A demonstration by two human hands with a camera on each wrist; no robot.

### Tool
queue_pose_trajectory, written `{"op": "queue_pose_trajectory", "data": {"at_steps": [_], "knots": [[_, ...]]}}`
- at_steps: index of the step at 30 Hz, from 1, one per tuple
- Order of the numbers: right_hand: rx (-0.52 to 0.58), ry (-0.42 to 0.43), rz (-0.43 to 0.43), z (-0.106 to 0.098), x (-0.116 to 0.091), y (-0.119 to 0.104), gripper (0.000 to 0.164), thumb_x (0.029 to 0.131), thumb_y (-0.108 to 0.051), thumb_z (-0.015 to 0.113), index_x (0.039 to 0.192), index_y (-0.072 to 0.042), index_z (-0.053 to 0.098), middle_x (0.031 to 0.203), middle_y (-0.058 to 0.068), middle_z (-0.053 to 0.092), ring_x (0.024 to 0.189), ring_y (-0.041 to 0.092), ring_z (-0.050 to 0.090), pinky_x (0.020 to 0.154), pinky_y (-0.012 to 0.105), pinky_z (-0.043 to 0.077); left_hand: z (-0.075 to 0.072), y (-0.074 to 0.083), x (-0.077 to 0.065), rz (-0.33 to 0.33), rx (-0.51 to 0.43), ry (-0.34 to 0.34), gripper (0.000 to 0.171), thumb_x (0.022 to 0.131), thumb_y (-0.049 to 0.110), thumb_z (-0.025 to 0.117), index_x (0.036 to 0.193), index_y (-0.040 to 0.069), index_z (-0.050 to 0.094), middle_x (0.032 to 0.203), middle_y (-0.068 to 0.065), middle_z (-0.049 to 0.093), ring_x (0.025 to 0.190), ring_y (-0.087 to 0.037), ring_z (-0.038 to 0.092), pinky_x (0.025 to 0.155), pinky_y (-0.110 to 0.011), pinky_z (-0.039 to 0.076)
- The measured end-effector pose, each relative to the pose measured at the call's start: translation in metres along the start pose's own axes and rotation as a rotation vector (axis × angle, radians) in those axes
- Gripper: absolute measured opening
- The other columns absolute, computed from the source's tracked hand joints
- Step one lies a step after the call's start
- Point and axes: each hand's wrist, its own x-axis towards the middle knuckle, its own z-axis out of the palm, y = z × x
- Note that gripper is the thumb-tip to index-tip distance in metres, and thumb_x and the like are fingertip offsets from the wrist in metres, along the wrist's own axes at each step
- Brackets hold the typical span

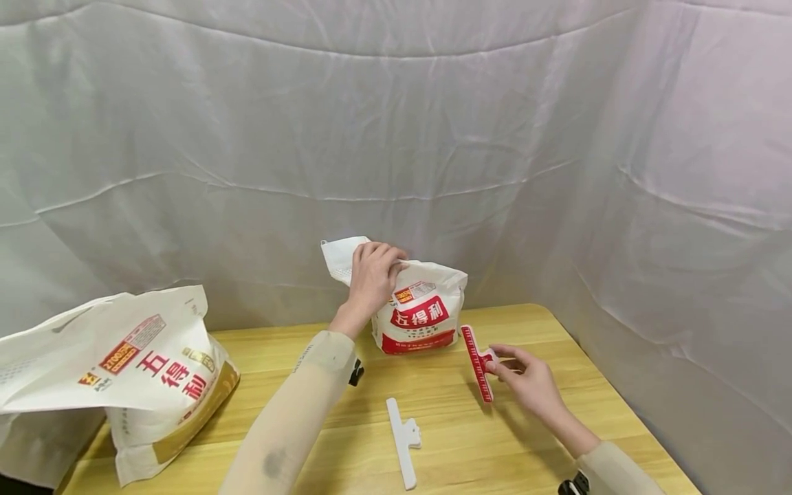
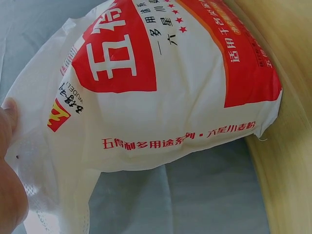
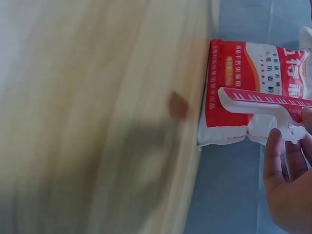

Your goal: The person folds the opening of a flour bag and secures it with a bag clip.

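A white flour bag with red panels (image 1: 419, 316) stands at the table's far edge in the head view. My left hand (image 1: 374, 275) grips its folded top, and a loose white flap sticks out to the left of the fingers. In the left wrist view the bag's printed front (image 2: 185, 73) fills the middle, with the thumb (image 2: 10, 114) pressing on the top part. My right hand (image 1: 526, 378) pinches a red and white bag clip (image 1: 477, 364) by its handle, held above the table just right of the bag. The clip's long bar (image 3: 263, 100) shows in the right wrist view.
A white bag clip (image 1: 403, 443) lies on the wooden table (image 1: 458, 419) near the front middle. At the left stands a larger white and gold flour bag (image 1: 167, 371), its top folded over leftward. Grey cloth (image 1: 396, 137) hangs behind and to the right.
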Motion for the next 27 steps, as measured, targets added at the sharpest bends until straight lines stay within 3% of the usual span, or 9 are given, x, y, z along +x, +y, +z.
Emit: {"op": "queue_pose_trajectory", "data": {"at_steps": [8,16,24,27], "knots": [[-0.042,0.046,-0.084,0.002,0.014,-0.01,0.039,0.094,-0.02,0.079,0.129,-0.003,0.07,0.114,0.016,0.075,0.099,0.023,0.072,0.079,0.02,0.059,0.001,0.0,-0.001,-0.001,-0.003,0.005,0.013,0.102,0.025,0.067,0.106,0.016,0.075,0.104,-0.001,0.072,0.111,-0.025,0.055,0.11,-0.047,0.034],[-0.074,0.094,-0.156,0.002,0.027,-0.019,0.036,0.094,-0.016,0.079,0.126,-0.003,0.071,0.116,0.016,0.074,0.098,0.011,0.069,0.081,0.017,0.057,0.002,0.001,-0.002,-0.006,0.002,-0.006,0.014,0.103,0.025,0.066,0.106,0.016,0.075,0.104,0.0,0.071,0.112,-0.025,0.055,0.11,-0.047,0.034],[-0.087,0.119,-0.214,0.003,0.04,-0.035,0.035,0.093,-0.015,0.08,0.125,-0.004,0.072,0.117,0.013,0.075,0.098,0.011,0.069,0.081,0.016,0.056,0.003,0.002,-0.003,0.012,0.002,0.022,0.012,0.102,0.024,0.066,0.105,0.015,0.075,0.102,0.0,0.071,0.11,-0.025,0.055,0.108,-0.047,0.036],[-0.086,0.111,-0.242,0.003,0.044,-0.037,0.036,0.092,-0.013,0.08,0.126,-0.004,0.072,0.118,0.013,0.074,0.099,0.017,0.07,0.081,0.016,0.057,0.002,0.002,-0.002,0.015,0.011,0.019,0.012,0.102,0.024,0.067,0.105,0.016,0.075,0.103,0.0,0.072,0.11,-0.025,0.056,0.107,-0.047,0.037]]}}
